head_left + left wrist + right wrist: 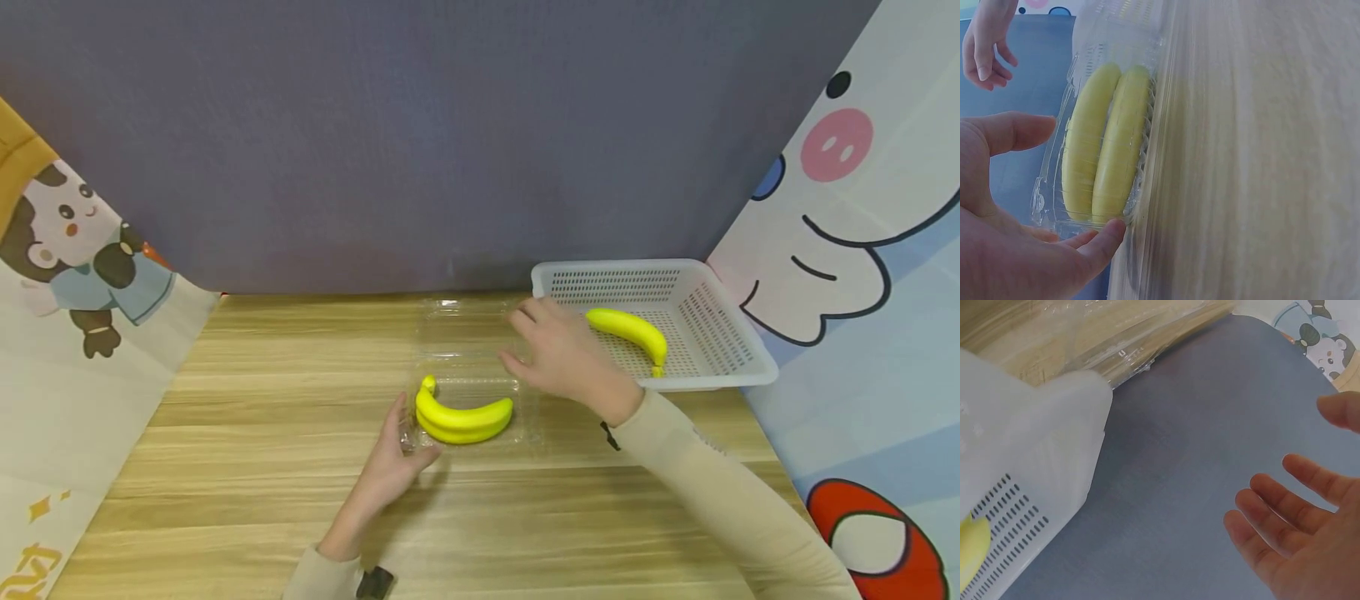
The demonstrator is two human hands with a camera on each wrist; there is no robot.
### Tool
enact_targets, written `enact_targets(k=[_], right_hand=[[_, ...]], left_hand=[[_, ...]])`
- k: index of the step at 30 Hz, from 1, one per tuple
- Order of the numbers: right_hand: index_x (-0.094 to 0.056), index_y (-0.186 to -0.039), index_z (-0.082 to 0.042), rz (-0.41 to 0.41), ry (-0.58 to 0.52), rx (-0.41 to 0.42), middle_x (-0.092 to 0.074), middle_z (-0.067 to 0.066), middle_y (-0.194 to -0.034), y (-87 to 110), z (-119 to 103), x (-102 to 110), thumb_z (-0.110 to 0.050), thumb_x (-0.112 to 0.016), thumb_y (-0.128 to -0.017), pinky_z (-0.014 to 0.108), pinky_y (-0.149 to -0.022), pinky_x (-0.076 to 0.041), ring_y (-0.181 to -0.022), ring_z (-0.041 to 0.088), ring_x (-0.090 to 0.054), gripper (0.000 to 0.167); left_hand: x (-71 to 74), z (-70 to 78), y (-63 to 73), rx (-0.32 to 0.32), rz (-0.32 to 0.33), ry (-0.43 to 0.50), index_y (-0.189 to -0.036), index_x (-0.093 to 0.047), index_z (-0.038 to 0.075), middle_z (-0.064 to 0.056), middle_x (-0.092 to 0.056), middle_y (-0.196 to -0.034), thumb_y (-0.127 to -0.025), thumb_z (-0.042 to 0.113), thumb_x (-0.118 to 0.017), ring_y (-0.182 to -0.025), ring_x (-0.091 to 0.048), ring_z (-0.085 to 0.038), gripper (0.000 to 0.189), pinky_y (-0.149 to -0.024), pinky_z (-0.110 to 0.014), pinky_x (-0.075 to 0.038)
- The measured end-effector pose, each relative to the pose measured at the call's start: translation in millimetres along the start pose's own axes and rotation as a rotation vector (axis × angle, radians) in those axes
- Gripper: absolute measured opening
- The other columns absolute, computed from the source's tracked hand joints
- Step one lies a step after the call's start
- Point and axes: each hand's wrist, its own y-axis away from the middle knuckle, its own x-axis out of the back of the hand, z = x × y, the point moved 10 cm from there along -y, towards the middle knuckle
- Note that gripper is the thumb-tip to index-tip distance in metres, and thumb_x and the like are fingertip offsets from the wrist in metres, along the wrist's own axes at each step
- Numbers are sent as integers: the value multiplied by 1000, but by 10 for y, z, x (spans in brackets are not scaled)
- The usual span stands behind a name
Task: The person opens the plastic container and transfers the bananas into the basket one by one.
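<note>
Clear plastic box (480,387), ridged, lid (465,333) laid back, on a wood-grain table (285,433): two smooth, curved yellow bananas (465,423) inside, overlapping in the head view, plainly side by side in the left wrist view. Left hand (393,467): fingers extended against the box's end, thumb apart. Right hand (562,358): fingers loosely spread, holding nothing; from the head it hides part of a white slotted basket (622,266). Third banana (630,329): in the basket, cut off in the right wrist view. Lid edges: faint.
</note>
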Motion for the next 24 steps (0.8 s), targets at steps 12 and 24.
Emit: enact_targets(k=[12,24], right_hand=[[-66,-120,-1,25,-25,17,-65,15,-117,29,-137,-52,-40,-72,-90,46,-92,-54,-108,32,-61,49],[-67,-118,-3,25,-71,16,-65,11,-116,64,-246,-174,-41,-71,-90,43,-91,-55,-106,29,-62,48]], left_hand=[[-4,-9,-16,0,2,-2,-163,-7,6,-28,-26,-160,-86,23,-79,-143,-33,-49,107,-112,-67,-32],[-2,5,0,0,0,-3,-163,-7,6,-28,-27,-160,-86,23,-79,-143,-33,-50,107,-112,-69,-31]])
